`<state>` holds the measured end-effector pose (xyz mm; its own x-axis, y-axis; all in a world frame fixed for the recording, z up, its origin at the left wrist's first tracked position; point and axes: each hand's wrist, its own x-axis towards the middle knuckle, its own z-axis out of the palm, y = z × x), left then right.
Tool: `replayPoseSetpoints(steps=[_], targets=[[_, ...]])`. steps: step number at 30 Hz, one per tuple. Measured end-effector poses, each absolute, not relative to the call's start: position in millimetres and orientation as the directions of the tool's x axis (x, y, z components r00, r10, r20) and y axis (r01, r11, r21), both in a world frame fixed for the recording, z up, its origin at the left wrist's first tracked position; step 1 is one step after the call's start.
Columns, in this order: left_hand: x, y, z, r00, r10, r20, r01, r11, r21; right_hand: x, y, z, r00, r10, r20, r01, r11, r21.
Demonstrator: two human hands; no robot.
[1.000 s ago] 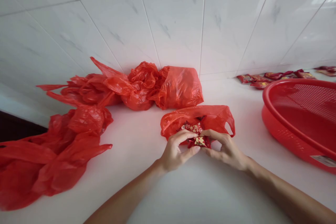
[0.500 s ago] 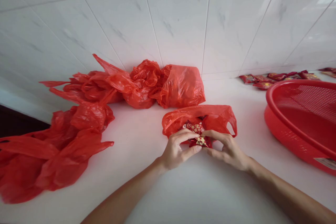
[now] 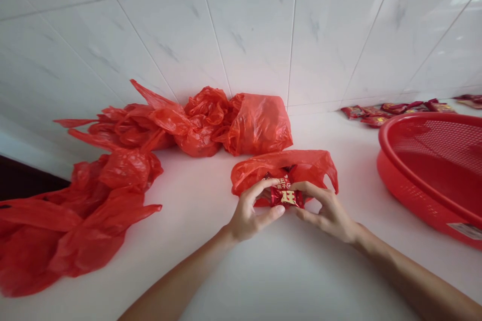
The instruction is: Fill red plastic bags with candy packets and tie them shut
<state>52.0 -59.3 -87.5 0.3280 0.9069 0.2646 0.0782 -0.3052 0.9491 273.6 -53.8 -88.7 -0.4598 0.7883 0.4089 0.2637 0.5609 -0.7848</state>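
Both my hands hover over the white counter's middle, pinching a red foil-wrapped sweet packet [image 3: 286,197] with gold characters. My left hand [image 3: 251,210] grips its left side between fingers and thumb, and my right hand [image 3: 322,209] grips its right side. A second printed red packet [image 3: 277,182] lies just behind it, partly hidden by my left fingers. Below and behind them sits an open red plastic bag [image 3: 282,167], its handle loop showing by my right hand.
Crumpled red plastic bags [image 3: 211,125] lie along the tiled wall and spread to the left. A red mesh basket [image 3: 433,170] stands at the right. Several red packets [image 3: 395,111] lie along the wall behind it. A dark gap [image 3: 22,180] shows beyond the counter's left edge.
My hands have shifted slightly up the picture, toward the bag, with the packet between them. The packet's gold characters now show more fully. The view has moved only slightly.
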Motion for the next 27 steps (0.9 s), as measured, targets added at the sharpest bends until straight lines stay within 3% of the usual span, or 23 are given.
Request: replayPoseSetpoints(steps=[14,23,27], targets=[[51,-54,-96,0.248,0.962,0.117,-0.031,-0.113,0.993,272,-54,-85,-0.426,0.815,0.393,0.307,0.538,-0.785],[52,-57,-88,0.198,0.962,0.190,0.014,-0.196,0.980,272,-54,-86,-0.424,0.809,0.407,0.276,0.544,-0.792],[50,-59,-87,0.281,0.927,0.247,0.129,-0.292,0.948,274,-53,-85,-0.441,0.805,0.397,0.255,0.536,-0.805]])
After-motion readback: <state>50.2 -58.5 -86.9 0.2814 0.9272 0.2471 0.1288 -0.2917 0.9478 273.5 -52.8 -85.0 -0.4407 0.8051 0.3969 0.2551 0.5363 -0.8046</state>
